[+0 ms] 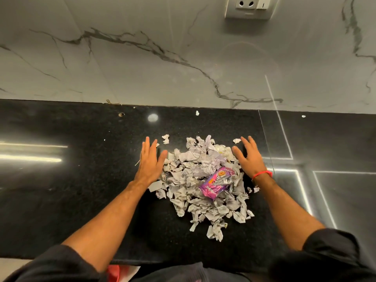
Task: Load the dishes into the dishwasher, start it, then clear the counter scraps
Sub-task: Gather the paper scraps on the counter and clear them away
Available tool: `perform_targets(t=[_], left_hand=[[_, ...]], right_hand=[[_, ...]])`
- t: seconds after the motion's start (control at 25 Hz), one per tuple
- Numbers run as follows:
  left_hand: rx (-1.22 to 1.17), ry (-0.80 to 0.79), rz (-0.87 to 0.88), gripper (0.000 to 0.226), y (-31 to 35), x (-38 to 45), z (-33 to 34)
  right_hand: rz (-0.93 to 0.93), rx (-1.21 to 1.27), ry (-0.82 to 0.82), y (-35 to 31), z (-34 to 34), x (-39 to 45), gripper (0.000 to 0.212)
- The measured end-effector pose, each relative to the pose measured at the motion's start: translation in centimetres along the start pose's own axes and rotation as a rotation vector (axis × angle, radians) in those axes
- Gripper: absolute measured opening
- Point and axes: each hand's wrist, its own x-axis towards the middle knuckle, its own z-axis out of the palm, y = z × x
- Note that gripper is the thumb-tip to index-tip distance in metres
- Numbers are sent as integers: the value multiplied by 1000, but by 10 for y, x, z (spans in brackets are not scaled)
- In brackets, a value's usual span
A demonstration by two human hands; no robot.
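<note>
While both hands, left hand [150, 162] and right hand [250, 158], lie flat with fingers spread, flanking one paper scrap pile [203, 186], one purple wrapper [216, 183] tops it mid-worktop [81, 190].

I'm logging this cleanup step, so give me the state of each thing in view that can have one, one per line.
left hand: open, fingers straight, at the pile's left edge
right hand: open, fingers spread, at the pile's right edge
paper scraps: torn, crumpled, heaped on the counter between the hands
pink wrapper: crumpled, lying on top of the pile
stray scraps: loose near the wall, apart from the pile
counter: not yet cleared
</note>
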Motion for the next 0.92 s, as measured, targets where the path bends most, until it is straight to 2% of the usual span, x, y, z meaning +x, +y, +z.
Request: perform_targets(t=[0.08, 0.24, 0.32, 0.44, 0.52, 0.6, 0.68, 0.84, 0.92], left_hand=[[27, -82, 2, 74, 2, 16, -3], [149, -224, 145, 74, 6, 34, 4], [88, -246, 262, 72, 7, 35, 8], [-9, -103, 352, 54, 15, 52, 3], [56, -77, 328, 48, 34, 80, 1], [158, -165, 236, 52, 56, 101, 4], [221, -233, 167, 52, 66, 111, 9], [231, -278, 202, 51, 51, 103, 1], [231, -299, 220, 51, 42, 97, -3]], right_hand=[[23, -101, -83, -4, 4, 7, 67], [-191, -113, -235, -29, 33, -2, 72], [-305, -133, -186, -42, 39, 2, 60], [-351, -173, -25, -59, 34, 37, 46], [-322, -230, -124, -75, 35, 70, 49], [-278, -309, -314, -94, 44, 102, 58], [-232, -364, -428, -111, 53, 130, 66], [-250, -649, -437, -112, 69, 150, 72], [-269, -666, -415, -108, 73, 143, 70]])
